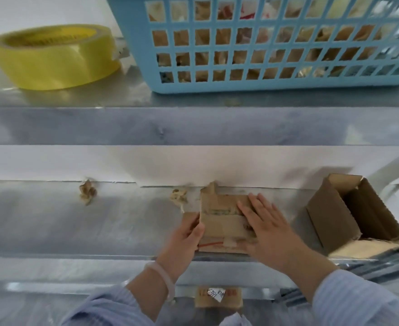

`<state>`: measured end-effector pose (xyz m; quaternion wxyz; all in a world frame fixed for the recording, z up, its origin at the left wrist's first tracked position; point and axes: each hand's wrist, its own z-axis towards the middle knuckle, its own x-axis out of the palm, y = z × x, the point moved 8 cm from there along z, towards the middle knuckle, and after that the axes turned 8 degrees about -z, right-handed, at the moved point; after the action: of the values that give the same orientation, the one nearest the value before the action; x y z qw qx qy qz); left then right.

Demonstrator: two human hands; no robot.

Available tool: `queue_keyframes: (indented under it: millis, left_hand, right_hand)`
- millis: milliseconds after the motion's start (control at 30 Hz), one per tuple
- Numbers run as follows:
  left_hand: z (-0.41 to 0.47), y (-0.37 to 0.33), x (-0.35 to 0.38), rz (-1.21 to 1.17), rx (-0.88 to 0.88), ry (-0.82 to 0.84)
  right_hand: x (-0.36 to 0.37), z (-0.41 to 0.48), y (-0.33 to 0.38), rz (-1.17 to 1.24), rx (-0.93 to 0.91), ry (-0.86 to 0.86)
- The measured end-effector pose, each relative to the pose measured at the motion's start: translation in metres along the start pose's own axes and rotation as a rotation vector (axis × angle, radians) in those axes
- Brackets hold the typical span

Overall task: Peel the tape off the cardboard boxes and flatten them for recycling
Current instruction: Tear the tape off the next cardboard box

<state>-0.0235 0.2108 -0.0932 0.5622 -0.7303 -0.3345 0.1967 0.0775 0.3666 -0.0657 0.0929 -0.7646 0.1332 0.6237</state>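
You are pressing your right hand (269,229), fingers spread, on the flattened box (219,222) at lower centre while your left hand (186,238) is gripping its left edge; the open box (330,215) at right is waiting, unflattened.

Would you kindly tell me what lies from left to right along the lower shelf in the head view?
A crumpled tape wad → second tape wad → flattened cardboard box → right hand → open cardboard box.
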Motion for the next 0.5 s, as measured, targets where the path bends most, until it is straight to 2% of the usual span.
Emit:
queue_keyframes:
  millis: [200, 333, 500]
  left_hand:
    - [-0.005, 0.002, 0.003, 0.176, 0.07, 0.094]
    - [-0.008, 0.004, -0.007, 0.25, 0.062, -0.074]
    - [-0.014, 0.014, -0.024, 0.218, 0.008, -0.242]
  right_hand:
    - [0.0, 0.005, 0.014, -0.085, -0.013, -0.141]
    - [0.004, 0.006, 0.014, -0.093, 0.009, -0.179]
    - [0.004, 0.01, 0.019, -0.089, -0.061, -0.214]
